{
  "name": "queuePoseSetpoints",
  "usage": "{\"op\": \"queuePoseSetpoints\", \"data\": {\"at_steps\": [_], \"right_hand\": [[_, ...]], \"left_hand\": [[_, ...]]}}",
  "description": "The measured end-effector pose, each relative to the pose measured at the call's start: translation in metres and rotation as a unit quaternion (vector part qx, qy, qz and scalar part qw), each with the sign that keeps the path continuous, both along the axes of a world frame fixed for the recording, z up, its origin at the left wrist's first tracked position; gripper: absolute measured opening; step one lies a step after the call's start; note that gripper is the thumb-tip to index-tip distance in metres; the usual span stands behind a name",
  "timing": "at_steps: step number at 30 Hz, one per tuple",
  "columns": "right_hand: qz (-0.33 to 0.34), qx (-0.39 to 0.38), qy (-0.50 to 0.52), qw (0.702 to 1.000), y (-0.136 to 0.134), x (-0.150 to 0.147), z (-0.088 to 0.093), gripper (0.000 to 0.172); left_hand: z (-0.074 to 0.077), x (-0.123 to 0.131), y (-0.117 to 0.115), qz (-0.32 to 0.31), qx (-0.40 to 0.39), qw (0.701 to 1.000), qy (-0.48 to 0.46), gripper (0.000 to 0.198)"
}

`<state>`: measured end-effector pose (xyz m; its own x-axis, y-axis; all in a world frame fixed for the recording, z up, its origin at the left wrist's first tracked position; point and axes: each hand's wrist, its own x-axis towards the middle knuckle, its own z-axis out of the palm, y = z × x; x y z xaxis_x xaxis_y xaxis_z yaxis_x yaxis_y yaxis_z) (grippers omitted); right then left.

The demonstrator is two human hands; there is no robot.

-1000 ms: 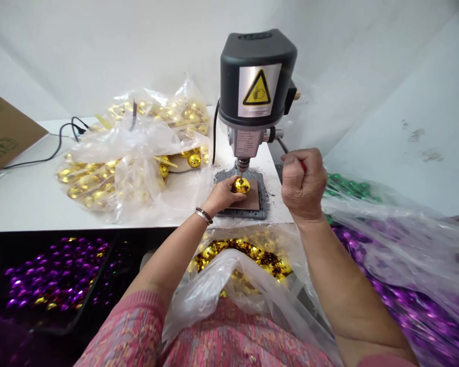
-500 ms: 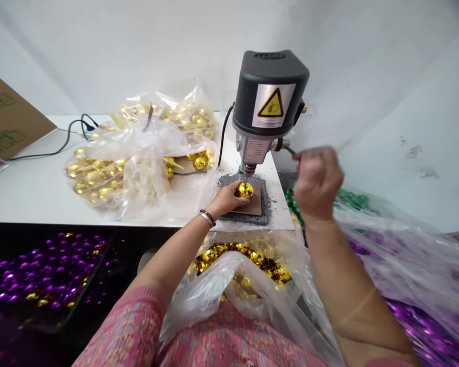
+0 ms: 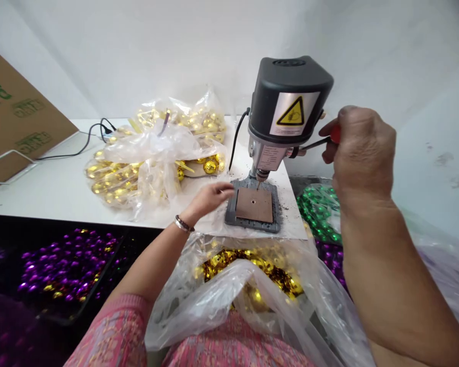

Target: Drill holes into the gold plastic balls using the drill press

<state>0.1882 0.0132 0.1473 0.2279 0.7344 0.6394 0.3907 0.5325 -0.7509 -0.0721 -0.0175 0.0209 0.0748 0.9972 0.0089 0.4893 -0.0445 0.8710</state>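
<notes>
A small bench drill press [image 3: 290,102] with a dark housing and a yellow warning label stands on the white table. Its thin bit [image 3: 258,184] hangs above a brown square board [image 3: 254,206] with a hole in it, on the grey base [image 3: 233,224]. My left hand [image 3: 210,199] hovers left of the base, fingers stretched out and no ball in it. Up on the right, my right hand [image 3: 363,148] is wrapped round the red-knobbed lever [image 3: 316,143] of the drill press.
Clear plastic bags of gold mirrored balls [image 3: 115,176] lie on the table's left. An open bag of gold balls [image 3: 252,260] sits over my lap. Purple balls [image 3: 69,265] fill a bin lower left; green balls [image 3: 319,211] lie at right. A cardboard box [image 3: 26,112] stands far left.
The gold ball has left the board under the bit, and my left hand has let it go and moved left. My right hand has risen with the lever. The view has shifted.
</notes>
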Motion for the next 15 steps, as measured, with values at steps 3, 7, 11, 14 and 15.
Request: {"op": "queuePoseSetpoints", "data": {"at_steps": [3,7,11,14,15], "right_hand": [[-0.002,-0.007,0.021,1.000,-0.006,-0.003,0.001,0.037],[-0.011,-0.018,0.017,1.000,-0.012,-0.002,-0.002,0.037],[-0.015,-0.023,0.004,1.000,-0.016,-0.001,-0.004,0.039],[-0.017,-0.017,0.001,1.000,-0.019,-0.002,-0.005,0.038],[-0.019,-0.016,0.000,1.000,-0.019,-0.002,-0.005,0.038]], "left_hand": [[-0.008,-0.030,0.046,0.210,0.008,0.977,0.025,0.035],[-0.018,-0.048,0.095,0.258,-0.002,0.953,0.156,0.045],[-0.023,-0.041,0.114,0.194,-0.005,0.943,0.271,0.056],[-0.025,-0.037,0.116,0.212,-0.030,0.938,0.272,0.053],[-0.024,-0.036,0.115,0.219,-0.030,0.940,0.259,0.050]]}}
